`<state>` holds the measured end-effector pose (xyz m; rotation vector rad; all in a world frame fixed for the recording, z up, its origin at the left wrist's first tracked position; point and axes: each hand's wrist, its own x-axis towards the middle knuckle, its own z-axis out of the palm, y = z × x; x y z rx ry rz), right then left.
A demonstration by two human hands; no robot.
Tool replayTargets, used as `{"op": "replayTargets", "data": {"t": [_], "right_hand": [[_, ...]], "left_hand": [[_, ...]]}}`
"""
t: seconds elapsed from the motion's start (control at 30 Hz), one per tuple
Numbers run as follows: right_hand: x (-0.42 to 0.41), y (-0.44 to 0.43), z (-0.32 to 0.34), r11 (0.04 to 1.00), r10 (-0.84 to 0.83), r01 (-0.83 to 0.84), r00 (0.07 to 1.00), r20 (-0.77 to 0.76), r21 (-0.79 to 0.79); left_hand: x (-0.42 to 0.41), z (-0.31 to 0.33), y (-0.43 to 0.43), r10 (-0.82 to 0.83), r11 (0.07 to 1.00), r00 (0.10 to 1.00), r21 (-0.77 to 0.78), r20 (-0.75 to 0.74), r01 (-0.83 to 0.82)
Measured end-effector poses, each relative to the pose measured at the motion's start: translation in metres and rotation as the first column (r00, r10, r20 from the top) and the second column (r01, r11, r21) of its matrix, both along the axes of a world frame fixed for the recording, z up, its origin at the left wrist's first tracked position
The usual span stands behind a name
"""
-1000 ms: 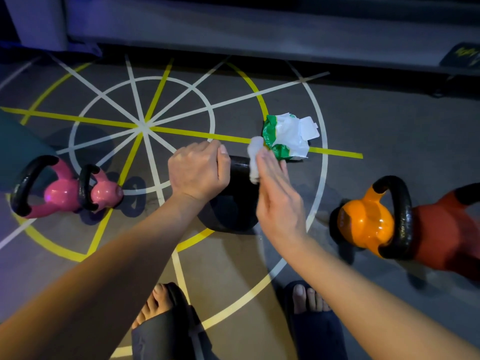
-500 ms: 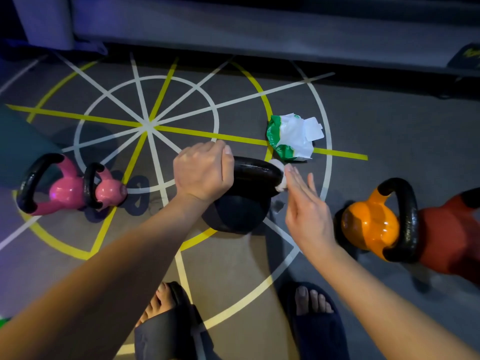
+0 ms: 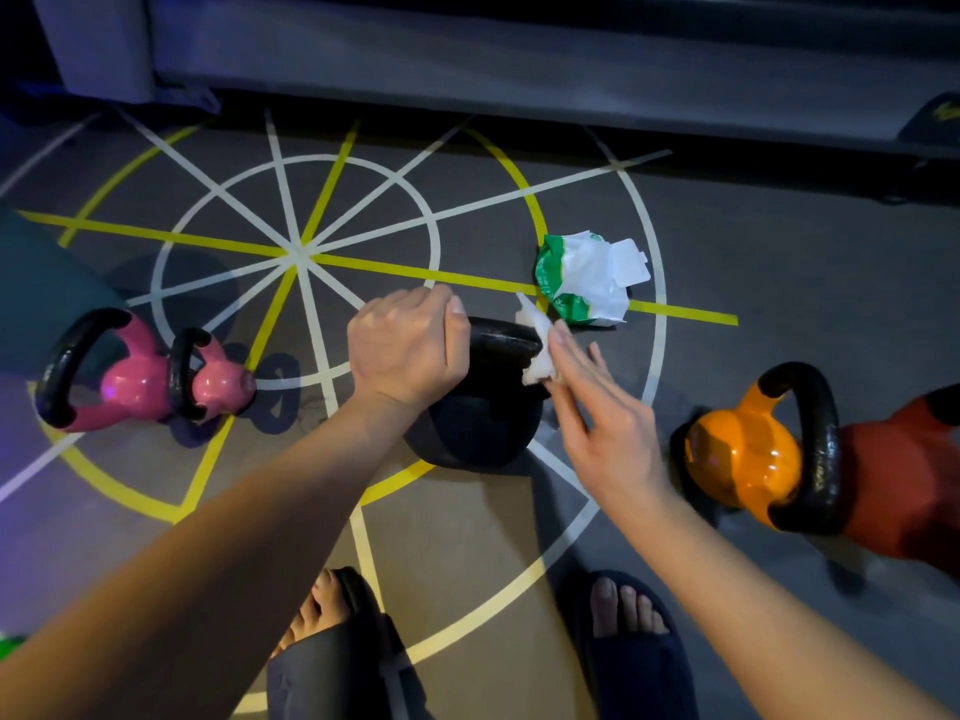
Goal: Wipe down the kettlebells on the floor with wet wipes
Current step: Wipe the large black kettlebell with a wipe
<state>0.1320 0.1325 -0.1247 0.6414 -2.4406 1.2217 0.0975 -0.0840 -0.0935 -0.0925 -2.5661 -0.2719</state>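
A black kettlebell [image 3: 480, 426] stands on the floor in front of my feet. My left hand [image 3: 405, 348] grips the left end of its handle. My right hand [image 3: 597, 407] has straight fingers and presses a white wet wipe [image 3: 537, 350] against the right end of the handle. A green and white wet wipe pack [image 3: 584, 278] lies open on the floor just beyond. Two pink kettlebells [image 3: 140, 379] lie at the left. An orange kettlebell [image 3: 748, 449] and a red kettlebell [image 3: 909, 470] are at the right.
The grey floor carries a painted wheel of white and yellow lines [image 3: 306, 252]. A low grey bench or platform edge [image 3: 519, 70] runs along the back. My feet in dark slippers [image 3: 634, 646] stand at the bottom.
My right hand slid the wipe from the top of the handle down its right end, then back up a little. My left hand kept its grip.
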Motion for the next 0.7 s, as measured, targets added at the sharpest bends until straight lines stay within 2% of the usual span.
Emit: {"op": "replayTargets", "data": {"t": [0.2, 0.33, 0.43, 0.47, 0.57, 0.63, 0.7], "right_hand": [[-0.013, 0.005, 0.028, 0.994, 0.091, -0.099, 0.987, 0.136, 0.049], [-0.015, 0.02, 0.034, 0.981, 0.175, -0.185, 0.97, 0.171, 0.049], [-0.022, 0.018, 0.034, 0.984, 0.166, -0.151, 0.968, 0.189, -0.092], [-0.023, 0.016, 0.033, 0.98, 0.161, -0.135, 0.968, 0.191, -0.144], [-0.021, 0.007, 0.029, 0.969, 0.14, -0.102, 0.977, 0.159, -0.224], [-0.022, -0.01, 0.029, 0.972, 0.141, -0.119, 0.985, 0.097, -0.203], [-0.029, -0.037, 0.033, 0.98, 0.148, -0.147, 0.989, 0.002, -0.131]], "left_hand": [[0.004, 0.007, 0.0, -0.016, 0.997, 0.995, 0.079, 0.102, 0.008], [0.007, 0.021, -0.008, -0.125, 0.947, 0.951, 0.321, 0.284, 0.028], [0.006, 0.028, -0.016, -0.223, 0.843, 0.937, 0.536, 0.27, 0.046], [0.003, 0.028, -0.018, -0.222, 0.836, 0.94, 0.547, 0.26, 0.046], [-0.003, 0.021, -0.029, -0.1, 0.892, 0.961, 0.452, 0.257, -0.028], [-0.005, 0.014, -0.037, -0.069, 0.814, 0.951, 0.568, 0.301, -0.121], [-0.007, 0.005, -0.04, -0.135, 0.705, 0.926, 0.691, 0.354, -0.162]]}}
